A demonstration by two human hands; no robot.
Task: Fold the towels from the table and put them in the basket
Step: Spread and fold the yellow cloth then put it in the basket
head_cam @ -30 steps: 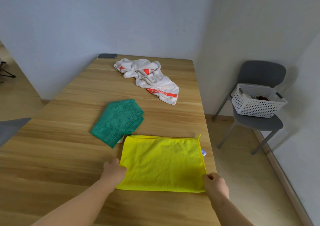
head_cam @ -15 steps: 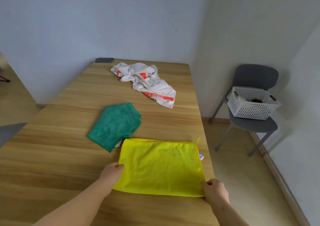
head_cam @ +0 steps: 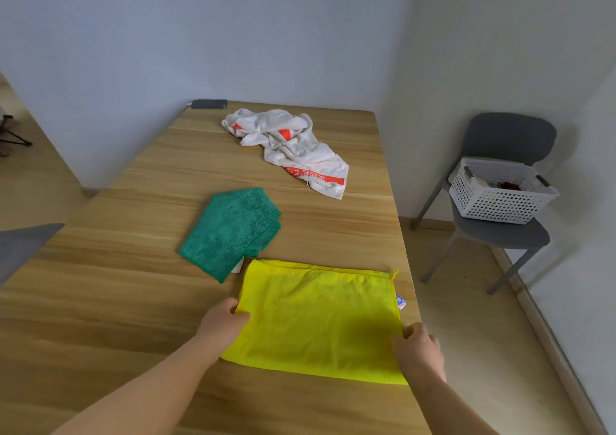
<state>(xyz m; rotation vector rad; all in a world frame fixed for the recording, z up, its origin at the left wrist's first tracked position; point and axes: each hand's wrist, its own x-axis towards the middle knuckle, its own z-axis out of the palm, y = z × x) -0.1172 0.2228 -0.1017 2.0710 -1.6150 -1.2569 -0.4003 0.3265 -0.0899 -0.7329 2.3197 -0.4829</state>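
Left grip (head_cam: 225, 321) & right grip (head_cam: 420, 348) have slid up yellow towel (head_cam: 320, 314) sides, each pinching an edge; towel lies half-folded, so prob. next fold coming.

The left hand (head_cam: 226, 323) and the right hand (head_cam: 420, 348) are both bare. Back from the fingers (head_cam: 230, 305), each hand runs straight into a bare forearm, the left forearm (head_cam: 150, 388) and the right forearm (head_cam: 450, 408), uncovered to the bottom edge.

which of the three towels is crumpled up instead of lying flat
The white towel with red print, farthest away: it lies bunched in a heap. The green towel is folded and the yellow towel is spread flat.
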